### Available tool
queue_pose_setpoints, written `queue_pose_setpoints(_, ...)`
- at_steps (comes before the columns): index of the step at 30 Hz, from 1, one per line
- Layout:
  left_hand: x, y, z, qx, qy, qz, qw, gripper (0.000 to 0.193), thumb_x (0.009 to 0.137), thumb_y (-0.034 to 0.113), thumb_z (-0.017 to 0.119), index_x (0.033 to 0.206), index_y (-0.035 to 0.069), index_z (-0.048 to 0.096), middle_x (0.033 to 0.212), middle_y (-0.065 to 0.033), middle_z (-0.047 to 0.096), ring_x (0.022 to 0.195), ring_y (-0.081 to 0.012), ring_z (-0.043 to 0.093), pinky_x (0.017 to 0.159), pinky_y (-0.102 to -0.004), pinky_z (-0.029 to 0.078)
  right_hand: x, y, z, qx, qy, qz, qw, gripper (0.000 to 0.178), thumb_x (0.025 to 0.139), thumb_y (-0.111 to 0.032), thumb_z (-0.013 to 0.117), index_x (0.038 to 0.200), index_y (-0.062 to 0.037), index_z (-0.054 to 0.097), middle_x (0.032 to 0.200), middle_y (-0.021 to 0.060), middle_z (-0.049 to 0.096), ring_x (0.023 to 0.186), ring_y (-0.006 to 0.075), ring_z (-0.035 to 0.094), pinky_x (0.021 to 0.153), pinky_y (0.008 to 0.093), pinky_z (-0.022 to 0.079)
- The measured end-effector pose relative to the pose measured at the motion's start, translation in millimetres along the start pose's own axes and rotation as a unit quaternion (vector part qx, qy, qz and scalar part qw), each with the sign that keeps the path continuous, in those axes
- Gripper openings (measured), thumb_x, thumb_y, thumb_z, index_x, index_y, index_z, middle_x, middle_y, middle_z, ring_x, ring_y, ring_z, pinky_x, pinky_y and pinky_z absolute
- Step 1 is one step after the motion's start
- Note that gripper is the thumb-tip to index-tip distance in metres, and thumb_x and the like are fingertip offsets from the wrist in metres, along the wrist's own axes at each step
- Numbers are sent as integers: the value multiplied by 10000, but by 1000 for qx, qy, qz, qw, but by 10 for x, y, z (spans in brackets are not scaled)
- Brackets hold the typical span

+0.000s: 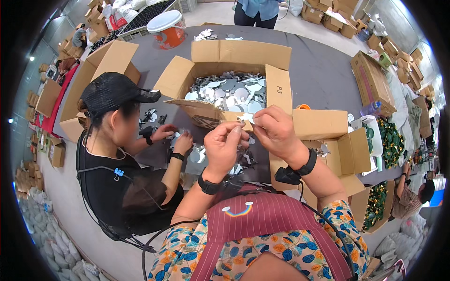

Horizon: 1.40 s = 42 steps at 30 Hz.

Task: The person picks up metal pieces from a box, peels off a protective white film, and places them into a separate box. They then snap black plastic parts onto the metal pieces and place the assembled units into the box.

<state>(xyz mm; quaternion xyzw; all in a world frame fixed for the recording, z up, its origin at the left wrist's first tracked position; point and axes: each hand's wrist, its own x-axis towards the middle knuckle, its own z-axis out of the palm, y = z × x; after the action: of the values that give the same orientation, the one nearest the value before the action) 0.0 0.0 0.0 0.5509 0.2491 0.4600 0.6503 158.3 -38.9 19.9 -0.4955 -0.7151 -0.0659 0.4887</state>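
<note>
My left hand (224, 146) and my right hand (276, 130) are raised close together above the table's near edge, fingers pinched. A small flat white piece (246, 117) is between their fingertips; its exact shape is partly covered by the fingers. My right fingers grip it, and my left thumb and forefinger meet at its lower left end. Just beyond stands an open cardboard box (241, 50) filled with flat white and grey pieces (229, 91), many of them round. Below my hands, dark and white pieces (246, 159) lie on the grey tabletop.
At my left a co-worker in a black cap (115, 91) handles small pieces. Another open box (328, 124) stands at right, with green ornaments (391, 140) beyond. An orange bucket (167, 30) sits at the far left, a closed carton (372, 82) at the far right.
</note>
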Motion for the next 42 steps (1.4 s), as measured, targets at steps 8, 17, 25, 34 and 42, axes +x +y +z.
queue_pose_setpoints(8, -86, -49, 75, 48, 47, 18, 998, 137, 923, 98, 511, 848, -9, 551, 671, -47, 597, 562, -65, 548, 520, -194, 467, -105, -175, -44, -72, -24, -26, 997, 147, 622, 12, 634, 724, -47, 546, 735, 64, 572, 655, 249, 544, 560, 335, 455)
queue_pose_setpoints(17, -192, -141, 23, 228, 1, 85, 970, 213, 915, 136, 518, 749, 2, 531, 581, -12, 534, 530, -57, 504, 490, -218, 432, -240, -63, 5, 63, 64, 117, 989, 78, 711, 6, 651, 751, -26, 593, 711, 78, 610, 627, 194, 574, 577, 278, 459)
queue_pose_setpoints(25, -42, 10, 176, 91, 77, 120, 986, 134, 891, 104, 561, 810, -3, 551, 660, 0, 547, 585, -61, 510, 557, -211, 441, -374, -34, -52, 291, 53, 297, 908, 68, 789, -32, 666, 774, 3, 610, 731, 27, 614, 671, 56, 531, 583, 224, 440)
queue_pose_setpoints(34, -52, -116, 125, 65, 45, 126, 989, 76, 875, 45, 579, 915, 6, 528, 868, -41, 565, 689, -67, 550, 616, -199, 483, -354, -138, -13, 178, 55, 185, 965, 40, 784, 27, 634, 780, 7, 600, 769, 53, 611, 709, 104, 571, 612, 233, 463)
queue_pose_setpoints(42, -35, 13, 192, 158, 25, 165, 973, 136, 839, 50, 604, 947, -24, 640, 880, -79, 628, 725, -136, 593, 669, -249, 479, -485, -176, 3, 190, 83, 208, 956, 48, 769, 24, 638, 793, 8, 601, 775, 78, 606, 696, 148, 577, 629, 268, 471)
